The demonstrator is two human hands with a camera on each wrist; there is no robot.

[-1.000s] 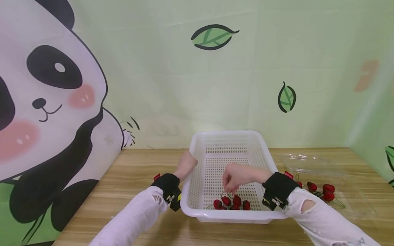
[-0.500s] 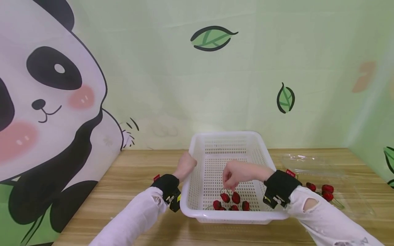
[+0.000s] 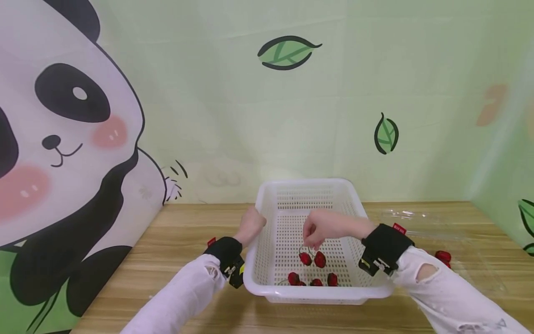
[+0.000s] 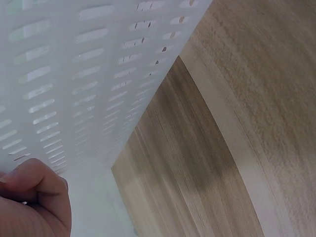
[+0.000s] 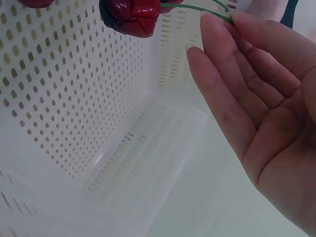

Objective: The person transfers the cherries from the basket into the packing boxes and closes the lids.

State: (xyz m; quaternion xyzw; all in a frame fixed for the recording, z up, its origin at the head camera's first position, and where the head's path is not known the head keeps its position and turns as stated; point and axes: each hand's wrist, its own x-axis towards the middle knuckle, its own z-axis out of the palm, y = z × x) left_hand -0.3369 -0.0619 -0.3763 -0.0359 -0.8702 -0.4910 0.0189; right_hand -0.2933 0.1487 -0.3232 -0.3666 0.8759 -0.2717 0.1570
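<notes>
My right hand (image 3: 327, 226) is over the white plastic basket (image 3: 321, 292). Its thumb and fingertips pinch the thin green stems (image 5: 195, 7) of a pair of red cherries (image 3: 320, 260), which hang below the fingers inside the basket. One dark-red, glossy cherry (image 5: 133, 17) shows large in the right wrist view. Several more cherries (image 3: 293, 278) lie at the basket's near end. My left hand (image 3: 252, 223), fingers curled, grips the basket's left rim. Beside the slotted wall (image 4: 84, 74), the left wrist view shows the left hand (image 4: 37, 197) only in part.
A clear plastic box (image 3: 406, 218) lies on the wooden table (image 3: 200, 306) right of the basket. More red cherries (image 3: 443, 256) are there, partly hidden behind my right forearm. A green printed backdrop (image 3: 217, 116) rises behind the table.
My right hand has risen slightly, lifting the two cherries by their stems away from the others in the basket. The left hand has stayed at the rim.
</notes>
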